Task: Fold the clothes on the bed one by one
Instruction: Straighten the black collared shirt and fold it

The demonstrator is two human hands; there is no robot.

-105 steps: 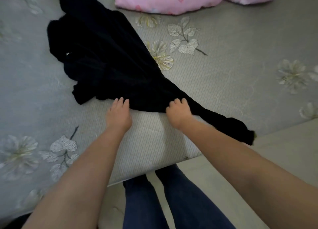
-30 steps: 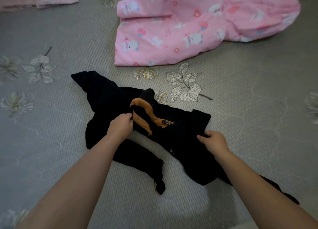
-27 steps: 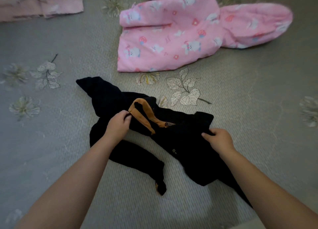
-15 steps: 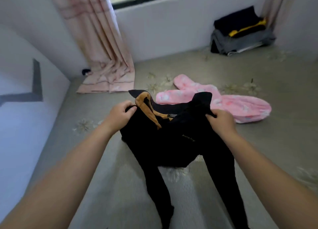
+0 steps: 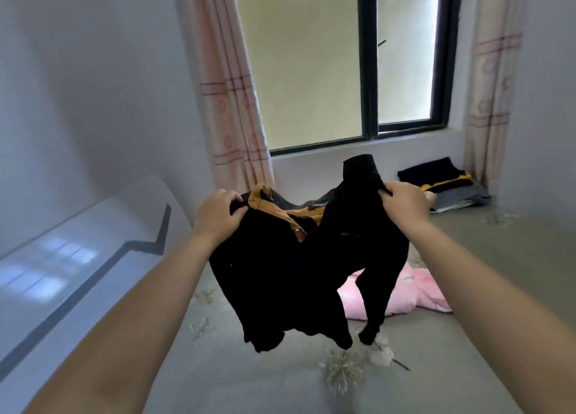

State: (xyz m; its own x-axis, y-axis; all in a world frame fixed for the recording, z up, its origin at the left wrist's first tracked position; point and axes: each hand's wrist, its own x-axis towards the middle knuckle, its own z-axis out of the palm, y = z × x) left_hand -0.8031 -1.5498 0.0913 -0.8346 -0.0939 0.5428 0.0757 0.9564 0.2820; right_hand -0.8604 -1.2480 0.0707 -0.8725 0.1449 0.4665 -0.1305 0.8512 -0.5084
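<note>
Both hands, left [image 5: 218,217] and right [image 5: 402,208], grip the black shirt [image 5: 296,276] aloft, unfolded. A folded stack [image 5: 445,186] sits at 2 o'clock; the pink garment [image 5: 408,295] awaits folding

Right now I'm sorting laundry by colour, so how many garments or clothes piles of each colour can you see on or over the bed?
Black with mustard collar: 1, the black shirt held up in both hands
Pink: 1, the pink garment lying on the bed
Mixed dark: 1, the folded clothes stack by the window
Total: 3
</note>
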